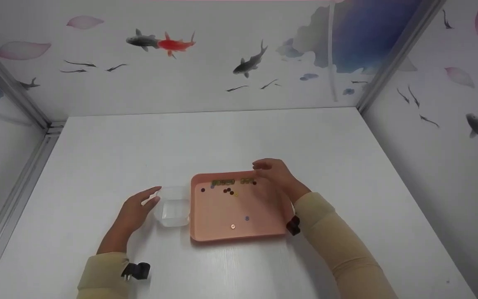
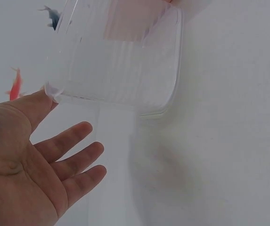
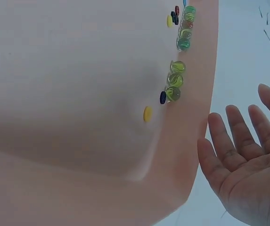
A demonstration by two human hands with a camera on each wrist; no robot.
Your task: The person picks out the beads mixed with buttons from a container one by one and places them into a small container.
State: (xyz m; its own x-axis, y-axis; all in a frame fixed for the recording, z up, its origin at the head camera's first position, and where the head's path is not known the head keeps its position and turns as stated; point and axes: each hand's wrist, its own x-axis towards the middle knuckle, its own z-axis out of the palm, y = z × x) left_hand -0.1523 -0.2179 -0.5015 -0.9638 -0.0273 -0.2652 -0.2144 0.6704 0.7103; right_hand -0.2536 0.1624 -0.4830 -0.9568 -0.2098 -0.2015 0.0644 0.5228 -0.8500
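A clear plastic container [image 1: 176, 212] stands against the left side of the pink tray [image 1: 222, 236]. My left hand [image 1: 136, 209] is at its left edge, a fingertip touching a corner; the other fingers [image 2: 80, 161] spread loosely in the left wrist view. Over the tray's far right rim is my right hand [image 1: 275, 172], its fingers relaxed and apart, holding nothing. Green-swirled glass marbles [image 3: 175, 80] line the tray's far side. Near them lie small dark discs [image 3: 163, 97] and a yellow disc [image 3: 147, 114], button-like. A blue disc [image 1: 247, 218] and a pale disc [image 1: 233, 226] lie nearer the front.
The tray and container stand on a white table [image 1: 160, 145]. Printed panels with fish surround it, with a back wall [image 1: 206, 83] and a right wall [image 1: 438, 166]. Small black devices [image 1: 139, 270] are strapped to both wrists over beige sleeves.
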